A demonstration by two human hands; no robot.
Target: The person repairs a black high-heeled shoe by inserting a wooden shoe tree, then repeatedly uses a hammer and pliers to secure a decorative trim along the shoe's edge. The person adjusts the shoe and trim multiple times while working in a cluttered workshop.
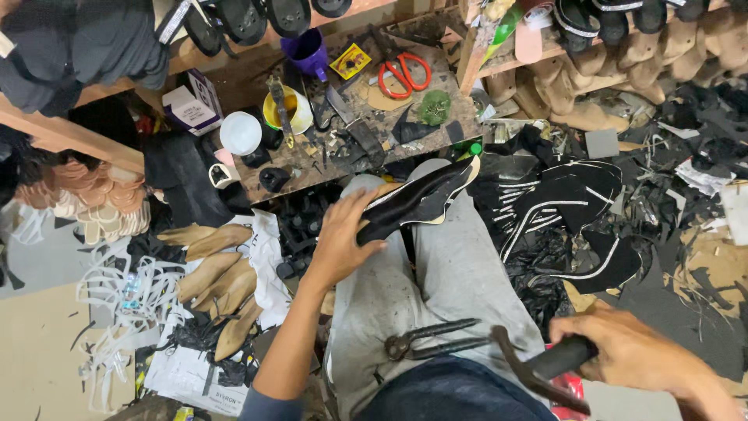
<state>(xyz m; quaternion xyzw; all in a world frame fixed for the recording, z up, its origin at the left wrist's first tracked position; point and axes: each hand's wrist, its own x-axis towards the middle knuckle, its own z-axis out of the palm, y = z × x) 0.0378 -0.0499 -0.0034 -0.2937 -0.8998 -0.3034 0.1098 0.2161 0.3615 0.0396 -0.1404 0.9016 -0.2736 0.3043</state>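
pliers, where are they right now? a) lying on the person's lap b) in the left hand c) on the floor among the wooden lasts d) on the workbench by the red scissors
a: the pliers lie loose on the grey trousers, untouched, while the left hand presses the black shoe on the knee and the right hand grips a hammer.

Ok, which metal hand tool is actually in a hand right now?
The black-handled hammer, gripped by the right hand. The pincers lie loose on the lap; the red-handled scissors sit on the bench.
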